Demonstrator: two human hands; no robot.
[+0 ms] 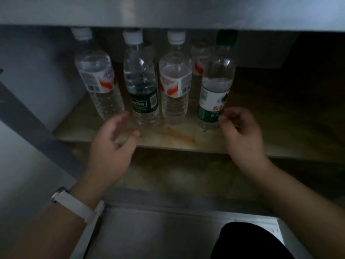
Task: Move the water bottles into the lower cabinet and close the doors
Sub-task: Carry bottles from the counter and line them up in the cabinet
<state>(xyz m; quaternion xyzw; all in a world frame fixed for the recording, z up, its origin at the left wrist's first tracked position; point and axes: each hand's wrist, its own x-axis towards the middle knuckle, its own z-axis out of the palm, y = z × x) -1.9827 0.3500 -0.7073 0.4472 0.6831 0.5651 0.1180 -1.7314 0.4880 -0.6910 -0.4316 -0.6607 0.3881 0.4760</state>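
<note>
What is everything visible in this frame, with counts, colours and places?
red-and-white-labelled clear plastic bottles: three; two in the front row with white caps, one behind them.
dark-labelled clear plastic bottle: one, white cap, front row, second from left.
green-and-white-labelled clear plastic bottle: one, dark cap, front row, rightmost.
stained wooden shelf: one, light brown, under the bottles.
grey metal counter edge: one, above the bottles.
white wristband: one, on the left wrist.
left hand: open, in front of the dark-labelled bottle.
right hand: fingers loosely curled beside the green-and-white-labelled bottle.
</note>
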